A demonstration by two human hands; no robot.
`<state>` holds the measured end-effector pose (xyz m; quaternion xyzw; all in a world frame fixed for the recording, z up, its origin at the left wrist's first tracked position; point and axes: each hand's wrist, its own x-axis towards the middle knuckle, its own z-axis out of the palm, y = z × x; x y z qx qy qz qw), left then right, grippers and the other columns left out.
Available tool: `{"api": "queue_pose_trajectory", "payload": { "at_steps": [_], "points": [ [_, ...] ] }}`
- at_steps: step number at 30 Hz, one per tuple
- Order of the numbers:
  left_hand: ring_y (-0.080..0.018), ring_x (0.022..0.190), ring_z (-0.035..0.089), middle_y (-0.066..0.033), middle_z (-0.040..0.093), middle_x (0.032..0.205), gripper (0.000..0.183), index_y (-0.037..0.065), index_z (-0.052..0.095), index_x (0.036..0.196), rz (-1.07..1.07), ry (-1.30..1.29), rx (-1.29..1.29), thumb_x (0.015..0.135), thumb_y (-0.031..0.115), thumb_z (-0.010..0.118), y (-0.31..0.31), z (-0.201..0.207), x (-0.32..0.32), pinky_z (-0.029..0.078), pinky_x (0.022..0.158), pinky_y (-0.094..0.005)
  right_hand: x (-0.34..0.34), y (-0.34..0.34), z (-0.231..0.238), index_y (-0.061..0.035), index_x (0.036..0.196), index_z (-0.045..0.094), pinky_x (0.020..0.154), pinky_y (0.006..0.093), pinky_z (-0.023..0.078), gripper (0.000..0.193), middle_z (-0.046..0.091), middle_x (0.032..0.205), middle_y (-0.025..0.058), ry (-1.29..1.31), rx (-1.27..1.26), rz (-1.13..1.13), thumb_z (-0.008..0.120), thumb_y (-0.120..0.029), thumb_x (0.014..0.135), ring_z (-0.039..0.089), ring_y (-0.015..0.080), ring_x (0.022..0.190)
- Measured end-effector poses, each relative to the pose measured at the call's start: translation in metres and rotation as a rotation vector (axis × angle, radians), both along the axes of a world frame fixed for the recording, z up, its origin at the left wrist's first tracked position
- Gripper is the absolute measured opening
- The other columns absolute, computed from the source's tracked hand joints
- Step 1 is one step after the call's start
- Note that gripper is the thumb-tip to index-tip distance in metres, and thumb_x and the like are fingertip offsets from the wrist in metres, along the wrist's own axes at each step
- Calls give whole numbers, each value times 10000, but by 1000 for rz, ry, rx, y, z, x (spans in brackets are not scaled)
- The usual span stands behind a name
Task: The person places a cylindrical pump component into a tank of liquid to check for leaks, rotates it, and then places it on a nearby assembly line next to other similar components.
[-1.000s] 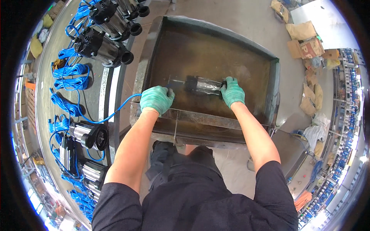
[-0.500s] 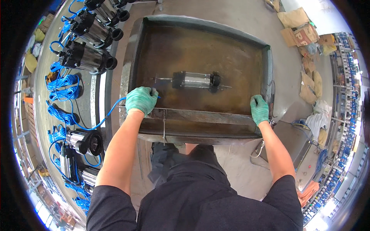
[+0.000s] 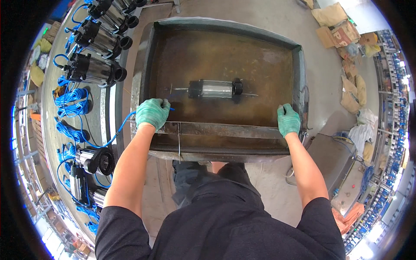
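My left hand [image 3: 153, 114], in a green glove, is closed around a blue cable [image 3: 113, 139] at the front left corner of a metal water tank [image 3: 143, 76]. The cable comes from the bench on the left, and a short piece of it pokes out past my fingers. Under the murky water lies a silver and black pump [image 3: 216, 89] on its side, with a thin rod showing at each end. My right hand [image 3: 288, 120], gloved alike, is closed at the front right corner, by the end of a metal crossbar [image 3: 229, 129]. What its fingers grip is hidden.
Several similar pumps [image 3: 90, 69] stand along the bench on the left, with coiled blue cables [image 3: 73, 102] and more pumps [image 3: 97, 161] nearer me. Sacks [image 3: 349, 97] and cardboard boxes [image 3: 345, 34] lie on the floor at right. A dark flat-topped stand [image 3: 331, 158] is beside the tank.
Tank, pump and both hands appear slightly farther left in the picture, as the whole view has shifted. Both hands keep their places at the tank's front corners.
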<state>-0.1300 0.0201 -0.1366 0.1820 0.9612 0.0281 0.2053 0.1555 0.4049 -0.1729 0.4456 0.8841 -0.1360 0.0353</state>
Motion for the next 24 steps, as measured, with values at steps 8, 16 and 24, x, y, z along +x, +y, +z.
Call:
{"api": "queue_pose_trajectory", "payload": {
  "at_steps": [8,16,24],
  "points": [
    [-437,892,705,-223,737,893,438,69,786,872,-16,44,44,1019,405,547,-2,-4,2,562,852,-509,1,1,0,-108,1057,681,804,565,522,347,719,942,248,10,10,19,537,-421,1014,676,479,914],
    [-458,893,688,-236,723,900,392,71,778,867,10,4,18,987,397,596,0,-5,-1,551,834,-523,1,2,-3,-113,1045,684,793,572,522,347,717,928,250,15,12,20,542,-428,1011,675,483,900],
    [-437,869,709,-230,733,862,465,60,780,856,-26,21,14,1027,409,525,-1,-7,-1,562,846,-518,2,3,-5,-110,1019,671,785,578,521,346,713,897,250,5,24,30,535,-428,1011,676,485,884]
  ]
}}
